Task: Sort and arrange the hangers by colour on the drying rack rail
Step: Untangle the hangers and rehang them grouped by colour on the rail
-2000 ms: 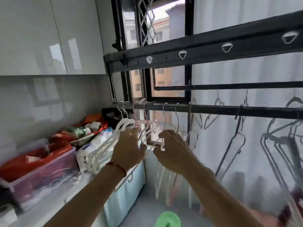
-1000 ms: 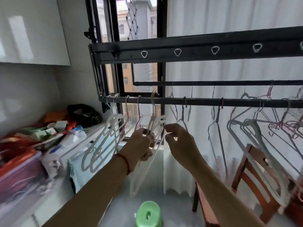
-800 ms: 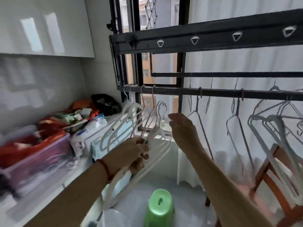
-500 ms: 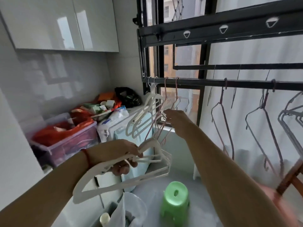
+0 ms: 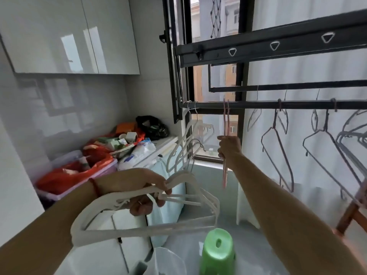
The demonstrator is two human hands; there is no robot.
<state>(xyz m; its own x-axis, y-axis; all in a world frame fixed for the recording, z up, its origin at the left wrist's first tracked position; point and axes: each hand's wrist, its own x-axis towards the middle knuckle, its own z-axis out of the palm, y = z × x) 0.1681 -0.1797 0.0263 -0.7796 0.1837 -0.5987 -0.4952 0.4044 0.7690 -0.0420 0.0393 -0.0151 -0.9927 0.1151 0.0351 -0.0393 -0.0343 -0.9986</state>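
Hands [image 5: 143, 190] [image 5: 228, 146] grip white hangers [image 5: 143, 230], two pink hangers [image 5: 226, 120].

White hangers [image 5: 151, 213] in L hand [image 5: 139, 187], pink hangers [image 5: 226, 124] in R hand [image 5: 228, 147]

two bare forearms showing, no sleeves in view; left hand [image 5: 139, 187] wearing a thin red string bracelet [image 5: 95, 187] at the wrist; right hand [image 5: 229, 146] wearing nothing visible

I see the rail [image 5: 297, 105] crossing the right half of the frame, hangers [image 5: 278, 147] hung under it. Lower left, my left hand [image 5: 139, 187] holds a bundle of hangers [image 5: 143, 225]; a stool [image 5: 217, 253] stands bottom centre, a bin [image 5: 79, 175] at left.
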